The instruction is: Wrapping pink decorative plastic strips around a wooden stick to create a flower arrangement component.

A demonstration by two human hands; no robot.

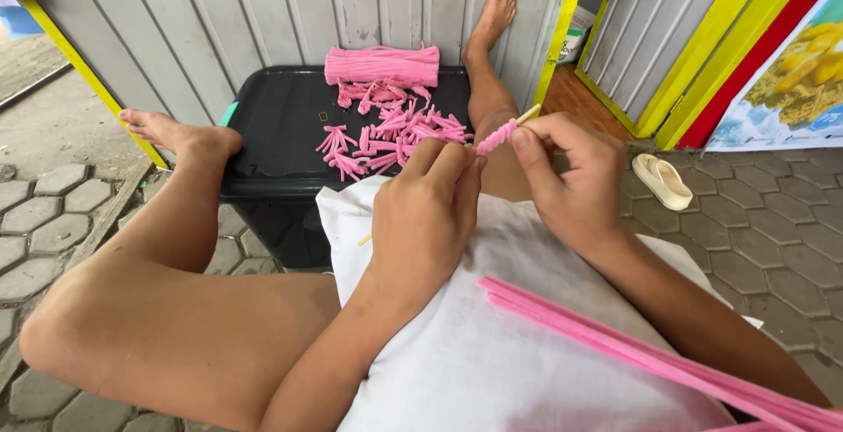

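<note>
So both hands are up over the lap working the same little piece: the right hand pinches a thin wooden stick with a pink fuzzy wire coiled around it, thumb and fingers closed on it, and the left hand is curled shut with its fingertips meeting the coil's lower end. Under both hands there's a white cloth spread across the lap, and a bunch of long pink wires lies across it below the right wrist. Just beyond the hands sits a black tray with a scatter of small pink coiled pieces, and behind those a thick pink bundle
</note>
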